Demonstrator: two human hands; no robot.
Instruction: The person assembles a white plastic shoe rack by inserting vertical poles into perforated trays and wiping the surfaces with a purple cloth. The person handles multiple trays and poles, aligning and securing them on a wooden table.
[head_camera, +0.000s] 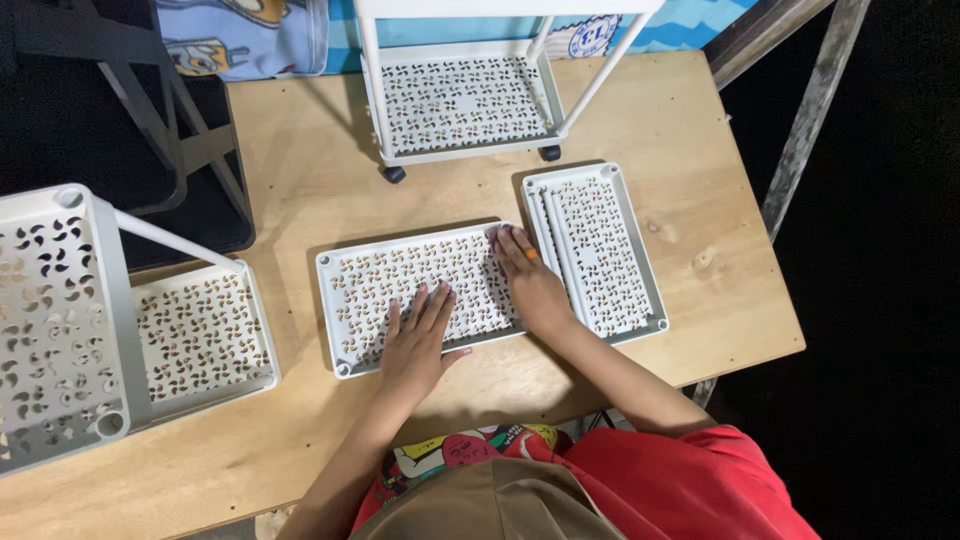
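- Left hand (418, 340) flat, fingers spread, on loose white perforated tray (420, 293) mid-table (690, 240).
- Right hand (533, 283) open, pressing tray's right edge.
- Second tray (600, 250) unmounted alongside; two carts (462, 85) apparently assembled.

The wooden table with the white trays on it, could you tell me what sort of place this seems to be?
Probably a home or small workshop where shelf carts are put together. On the wooden table lie perforated white trays, both hands flat on one, with wheeled racks of the same trays nearby.
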